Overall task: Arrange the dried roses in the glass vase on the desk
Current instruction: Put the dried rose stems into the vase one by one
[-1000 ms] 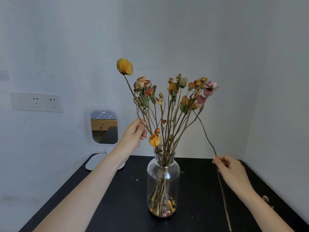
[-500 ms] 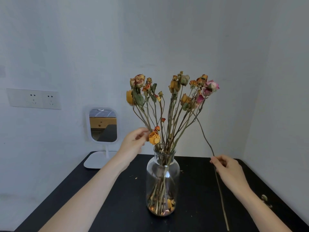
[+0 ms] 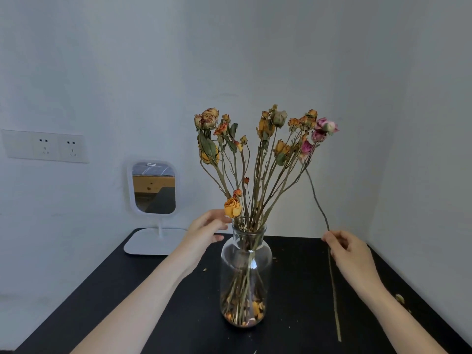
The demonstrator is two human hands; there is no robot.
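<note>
A clear glass vase [image 3: 245, 272] stands on the black desk [image 3: 293, 290] and holds several dried roses [image 3: 265, 154] in orange, yellow and pink. A yellow rose [image 3: 207, 156] sits low at the left of the bunch, partly behind a leaf, with its stem in the vase. My left hand [image 3: 207, 232] is at the vase's neck, fingers apart, fingertips beside a small orange rose [image 3: 232, 207]. To the right of the vase my right hand [image 3: 344, 251] pinches a long thin stem [image 3: 316, 198], which leans up to the pink roses [image 3: 324, 127]; its lower end rests on the desk.
A small white-framed mirror [image 3: 154, 187] on a flat base stands at the desk's back left. Wall sockets [image 3: 46, 146] are on the left wall. Walls close in behind and on the right. Dried bits [image 3: 399, 298] lie near the desk's right edge.
My left hand has lowered the yellow rose from high above the bunch down into the vase and now rests at the neck. My right hand has kept its hold on the long stem.
</note>
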